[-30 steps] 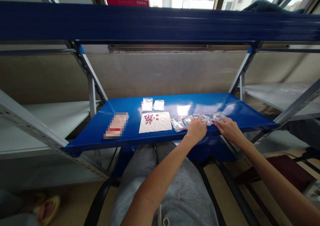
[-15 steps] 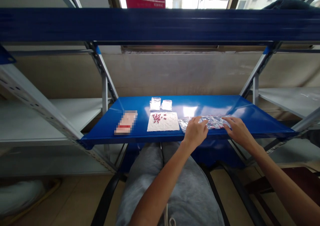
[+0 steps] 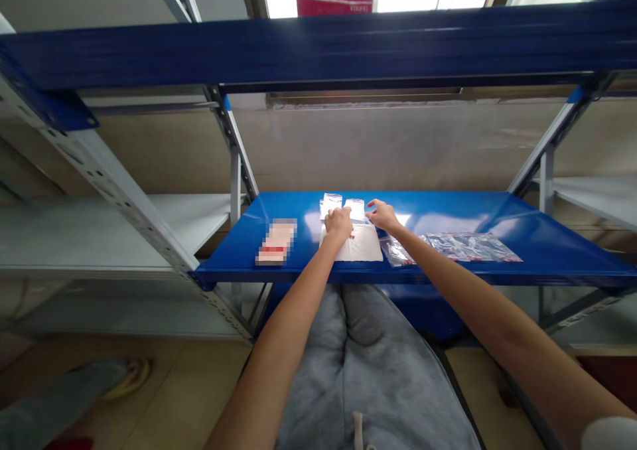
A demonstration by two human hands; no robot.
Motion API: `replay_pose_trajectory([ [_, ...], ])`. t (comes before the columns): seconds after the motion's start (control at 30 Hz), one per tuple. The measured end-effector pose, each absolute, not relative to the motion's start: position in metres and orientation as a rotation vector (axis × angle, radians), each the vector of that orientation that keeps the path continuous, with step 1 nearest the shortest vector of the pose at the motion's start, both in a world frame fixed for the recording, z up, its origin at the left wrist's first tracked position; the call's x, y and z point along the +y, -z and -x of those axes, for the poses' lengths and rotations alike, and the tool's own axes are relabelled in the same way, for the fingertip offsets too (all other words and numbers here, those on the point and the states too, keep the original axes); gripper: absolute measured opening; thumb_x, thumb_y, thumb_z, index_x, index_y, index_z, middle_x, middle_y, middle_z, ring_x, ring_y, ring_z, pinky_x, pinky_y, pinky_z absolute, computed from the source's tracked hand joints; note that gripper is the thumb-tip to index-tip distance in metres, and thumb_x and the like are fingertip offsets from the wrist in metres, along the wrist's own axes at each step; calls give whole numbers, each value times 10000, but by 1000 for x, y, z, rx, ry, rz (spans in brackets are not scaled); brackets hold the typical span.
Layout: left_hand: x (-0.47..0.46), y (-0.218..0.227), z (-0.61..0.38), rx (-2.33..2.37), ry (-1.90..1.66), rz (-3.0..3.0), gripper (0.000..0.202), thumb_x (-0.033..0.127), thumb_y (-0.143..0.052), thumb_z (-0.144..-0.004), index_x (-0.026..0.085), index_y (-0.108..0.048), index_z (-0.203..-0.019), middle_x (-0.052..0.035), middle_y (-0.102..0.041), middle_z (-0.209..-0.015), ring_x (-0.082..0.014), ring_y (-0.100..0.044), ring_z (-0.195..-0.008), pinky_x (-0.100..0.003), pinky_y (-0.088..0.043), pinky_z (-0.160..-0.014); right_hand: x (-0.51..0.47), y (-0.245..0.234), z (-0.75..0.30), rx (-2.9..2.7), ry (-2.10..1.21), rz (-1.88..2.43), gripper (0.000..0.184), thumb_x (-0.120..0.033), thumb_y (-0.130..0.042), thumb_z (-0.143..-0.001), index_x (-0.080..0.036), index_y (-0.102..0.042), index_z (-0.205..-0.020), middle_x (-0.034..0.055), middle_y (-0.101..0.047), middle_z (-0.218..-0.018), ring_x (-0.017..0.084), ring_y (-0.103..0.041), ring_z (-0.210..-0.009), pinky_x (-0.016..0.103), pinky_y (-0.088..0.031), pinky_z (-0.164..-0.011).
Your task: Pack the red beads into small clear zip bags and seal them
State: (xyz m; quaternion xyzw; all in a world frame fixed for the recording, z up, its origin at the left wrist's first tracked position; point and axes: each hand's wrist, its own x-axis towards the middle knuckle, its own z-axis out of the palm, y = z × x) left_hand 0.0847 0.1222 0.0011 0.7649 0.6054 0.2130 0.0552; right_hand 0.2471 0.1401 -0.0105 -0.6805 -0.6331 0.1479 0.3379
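My left hand (image 3: 338,224) is over the left part of a white cloth (image 3: 359,247), its fingers bent and drawn in, with the tips near the lower edges of the small clear bags. Whatever it may hold is hidden. Small red beads (image 3: 353,236) show beside it on the cloth; others are likely covered by the hand. My right hand (image 3: 383,216) hovers by the cloth's upper right corner, thumb and forefinger apart, holding nothing visible. Just left of it lies a white-looking small bag (image 3: 355,208), and another small bag (image 3: 332,202) lies farther left.
A row of flat clear zip bags (image 3: 472,246) lies on the blue shelf (image 3: 438,208), to the right of the cloth. A blurred pinkish packet (image 3: 277,242) rests on the left. Above runs a blue shelf beam (image 3: 318,52); metal posts (image 3: 119,184) flank the work surface.
Both hands have left the row of clear bags and moved left, the left hand onto the cloth, the right near the small bags. The view has shifted left.
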Motion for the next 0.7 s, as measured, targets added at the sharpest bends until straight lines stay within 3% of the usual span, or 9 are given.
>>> replay_pose_trajectory([
  [0.23,136,2,-95,1805,-774,-2253,319,86,-528,-938,161,-729,-1174,-155,-762,-1029,-280,-711,-1056,-357,-543,-890,162,22,-231,-1554,-435,1735,301,-47,-647,-685,-177,-653,-957,103,-708,-1057,228,-616,-988,315,-463,-861],
  [0.37,127,-3,-94,1743,-915,-2240,306,79,-502,-947,146,-750,-1114,-154,-765,-1021,-268,-703,-1051,-343,-547,-857,157,17,-234,-1446,-507,1675,299,-60,-621,-649,-184,-614,-920,81,-684,-953,211,-604,-895,322,-471,-807],
  [0.47,113,-15,-91,1650,-1067,-2252,330,88,-481,-967,179,-748,-1138,-124,-757,-1117,-232,-679,-1095,-334,-542,-902,148,9,-238,-1336,-584,1618,327,-169,-640,-699,-190,-582,-1020,50,-658,-875,188,-610,-781,303,-486,-701],
  [0.57,91,-30,-88,1390,-1411,-2164,307,95,-497,-971,192,-755,-1107,-90,-759,-1123,-193,-687,-1043,-321,-542,-931,128,-1,-237,-1186,-686,1500,398,-372,-640,-794,-230,-530,-1150,52,-662,-946,177,-632,-758,281,-500,-624],
  [0.7,52,-38,-78,1088,-1614,-1944,227,134,-562,-955,195,-764,-1037,-63,-769,-1068,-169,-705,-954,-270,-570,-818,75,-15,-224,-963,-947,1144,513,-580,-668,-795,-298,-507,-1192,57,-677,-1098,204,-682,-871,295,-539,-660],
])
